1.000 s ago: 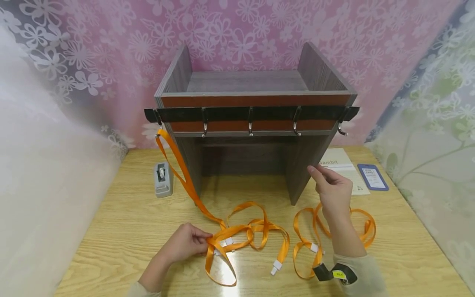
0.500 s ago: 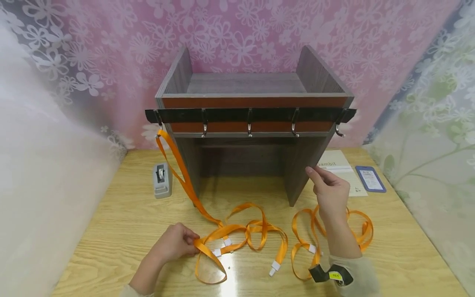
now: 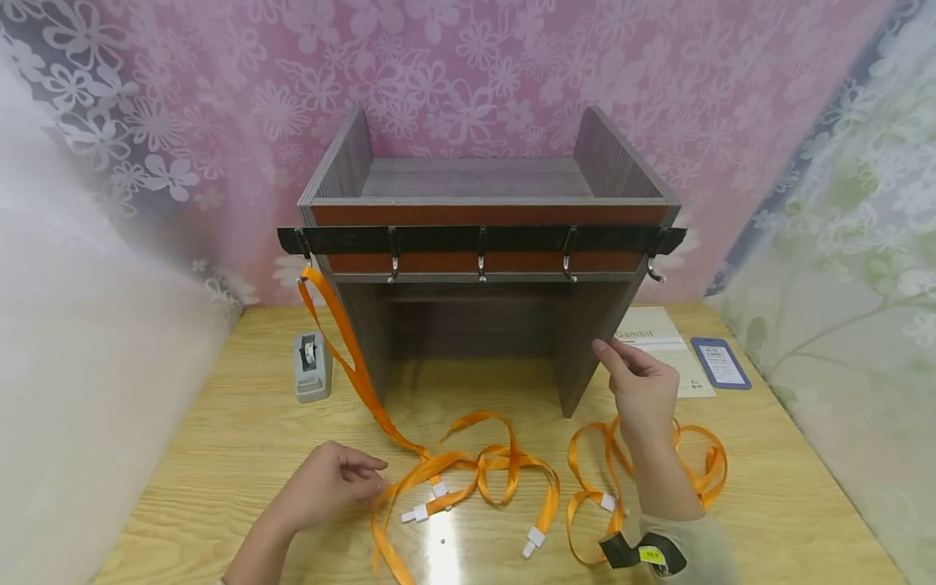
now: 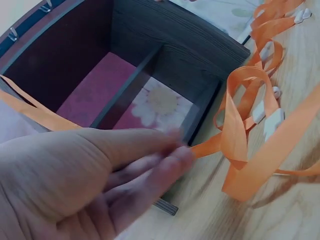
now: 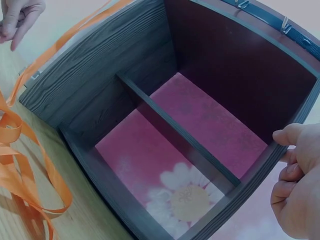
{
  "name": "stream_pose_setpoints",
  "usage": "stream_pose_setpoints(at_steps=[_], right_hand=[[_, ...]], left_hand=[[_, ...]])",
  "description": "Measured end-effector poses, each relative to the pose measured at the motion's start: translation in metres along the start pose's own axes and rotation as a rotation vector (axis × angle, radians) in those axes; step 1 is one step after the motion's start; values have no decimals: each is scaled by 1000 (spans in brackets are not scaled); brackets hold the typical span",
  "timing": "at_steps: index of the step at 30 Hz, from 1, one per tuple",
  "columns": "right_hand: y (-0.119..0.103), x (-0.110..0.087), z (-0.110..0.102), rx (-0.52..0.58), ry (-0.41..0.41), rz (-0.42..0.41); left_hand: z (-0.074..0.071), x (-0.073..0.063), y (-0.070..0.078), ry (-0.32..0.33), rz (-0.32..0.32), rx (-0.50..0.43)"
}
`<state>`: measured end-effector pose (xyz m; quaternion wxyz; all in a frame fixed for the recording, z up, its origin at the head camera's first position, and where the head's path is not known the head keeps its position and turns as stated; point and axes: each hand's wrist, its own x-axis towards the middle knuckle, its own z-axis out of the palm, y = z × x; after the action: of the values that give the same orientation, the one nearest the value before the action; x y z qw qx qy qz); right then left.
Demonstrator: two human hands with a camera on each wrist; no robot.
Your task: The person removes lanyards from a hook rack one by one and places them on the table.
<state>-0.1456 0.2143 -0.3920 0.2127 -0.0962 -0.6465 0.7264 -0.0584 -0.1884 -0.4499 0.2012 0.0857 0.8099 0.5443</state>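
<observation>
A grey wood-grain shelf unit has a black hook rail across its front. One orange lanyard hangs from the leftmost hook and trails down to the table. More orange lanyards with white plastic clips lie in loose loops in front. My left hand is beside the left end of these loops, its fingers loosely bent and slightly parted, blurred in the left wrist view. Just past its fingertips a strap folds over. My right hand pinches the front edge of the unit's right side panel, thumb on the inner side.
A grey tape dispenser stands left of the unit. To the right lie a paper pad marked Gambit and a blue card holder. Another orange lanyard lies under the right forearm. A flowered pink backdrop rises behind.
My left hand has moved left, pulling a lanyard loop along, and its fingers have come off the strap. The right hand keeps its hold on the panel. The head view has shifted slightly.
</observation>
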Motion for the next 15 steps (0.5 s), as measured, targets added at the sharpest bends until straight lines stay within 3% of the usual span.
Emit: stream_pose_setpoints(at_steps=[6, 15], right_hand=[[-3, 2, 0, -30, -8, -11], [-3, -1, -2, -30, 0, 12]], left_hand=[[0, 5, 6, 211, -33, -69], [-7, 3, 14, 374, -25, -33]])
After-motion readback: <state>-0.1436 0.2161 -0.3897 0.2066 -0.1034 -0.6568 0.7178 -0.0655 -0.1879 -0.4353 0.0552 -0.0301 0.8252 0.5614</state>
